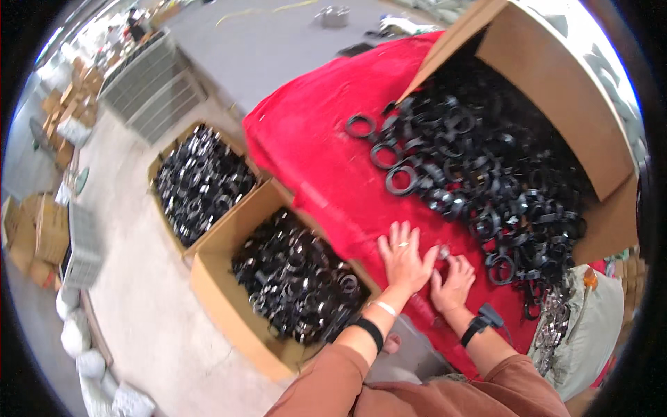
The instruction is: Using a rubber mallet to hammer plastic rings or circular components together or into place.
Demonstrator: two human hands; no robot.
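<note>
My left hand [404, 260] is over the red cloth [333, 187] near the table's front edge, fingers spread and holding nothing. Close beside it, my right hand [454, 281] has its fingers bent inward. At its fingertips, near my left thumb, is a small shiny bit [445, 251], too small to name. Beyond both hands, a heap of black ring-shaped parts [486, 160] spills across the cloth from a tipped cardboard box [556, 83]. Several loose rings lie at the heap's left edge, one of them a black ring [401, 180].
Left of the table, an open cardboard box [222, 306] on the floor holds dark shiny rings; a second box [170, 229] behind it is similarly filled. Farther back stands a grey crate [149, 90]. A pale sack [590, 326] with silvery parts is at right.
</note>
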